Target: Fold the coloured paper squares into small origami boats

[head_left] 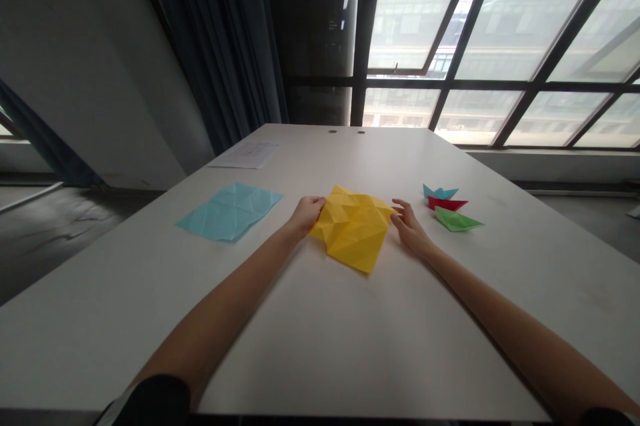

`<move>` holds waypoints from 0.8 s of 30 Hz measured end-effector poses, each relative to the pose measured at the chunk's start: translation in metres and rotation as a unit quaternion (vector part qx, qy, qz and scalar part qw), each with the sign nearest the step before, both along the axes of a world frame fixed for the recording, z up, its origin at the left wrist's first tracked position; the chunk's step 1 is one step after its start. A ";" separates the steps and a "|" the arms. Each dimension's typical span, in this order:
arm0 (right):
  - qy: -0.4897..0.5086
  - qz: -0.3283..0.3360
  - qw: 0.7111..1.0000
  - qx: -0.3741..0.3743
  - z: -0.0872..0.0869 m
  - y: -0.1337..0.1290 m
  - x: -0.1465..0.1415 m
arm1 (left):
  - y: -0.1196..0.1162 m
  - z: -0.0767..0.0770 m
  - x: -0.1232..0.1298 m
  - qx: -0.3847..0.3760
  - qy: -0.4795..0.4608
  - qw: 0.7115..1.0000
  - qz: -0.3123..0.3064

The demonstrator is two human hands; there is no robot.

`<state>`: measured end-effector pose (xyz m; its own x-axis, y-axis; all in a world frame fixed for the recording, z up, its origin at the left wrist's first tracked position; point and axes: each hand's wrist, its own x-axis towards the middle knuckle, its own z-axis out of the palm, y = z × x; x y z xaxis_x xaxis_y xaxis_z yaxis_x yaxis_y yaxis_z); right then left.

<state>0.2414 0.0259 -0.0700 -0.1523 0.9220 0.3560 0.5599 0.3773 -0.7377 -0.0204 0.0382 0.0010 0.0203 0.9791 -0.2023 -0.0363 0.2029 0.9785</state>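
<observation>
A sheet of yellow origami paper (356,226), marked with many fold creases, is spread between my hands just over the white table. My left hand (307,214) is closed on its left edge, thumb on top. At the opposite corner, my right hand (411,229) has its thumb and a finger on the paper's tip, while another finger sticks out away from it. The sheet's lower corner points toward me. To the left lies a light blue creased paper sheet (231,211), flat and unfolded.
Folded paper boats stand in a row on the right: a blue boat (440,193), a red boat (447,204) and a green boat (457,220). A printed white sheet (245,155) lies at the table's far left edge. Beyond the white table (350,346) are a curtain and windows.
</observation>
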 end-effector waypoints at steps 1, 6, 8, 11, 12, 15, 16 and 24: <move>0.032 -0.013 0.999 -0.002 -0.001 0.001 0.000 | 0.000 -0.004 0.002 -0.011 -0.002 1.000 0.011; 0.093 -0.049 0.994 -0.033 0.005 -0.001 -0.003 | 0.001 -0.015 0.003 -0.024 0.072 0.997 0.009; 0.044 -0.050 0.997 -0.040 0.009 -0.004 -0.005 | 0.001 -0.015 0.001 -0.031 0.109 0.994 -0.007; -0.053 -0.050 0.997 -0.034 0.012 -0.007 -0.006 | 0.001 -0.014 -0.003 -0.044 0.123 0.991 -0.043; -0.076 -0.050 0.995 -0.029 0.013 -0.007 -0.007 | 0.001 -0.014 -0.004 -0.046 0.115 0.991 -0.054; -0.104 -0.053 0.993 -0.019 0.014 -0.007 -0.007 | 0.002 -0.016 -0.005 -0.047 0.074 0.993 -0.072; -0.107 -0.053 0.993 -0.017 0.015 -0.007 -0.007 | 0.002 -0.017 -0.005 -0.047 0.062 0.994 -0.074; -0.106 -0.058 0.992 -0.033 0.014 -0.002 0.002 | 0.016 -0.035 -0.017 0.051 0.171 0.983 -0.040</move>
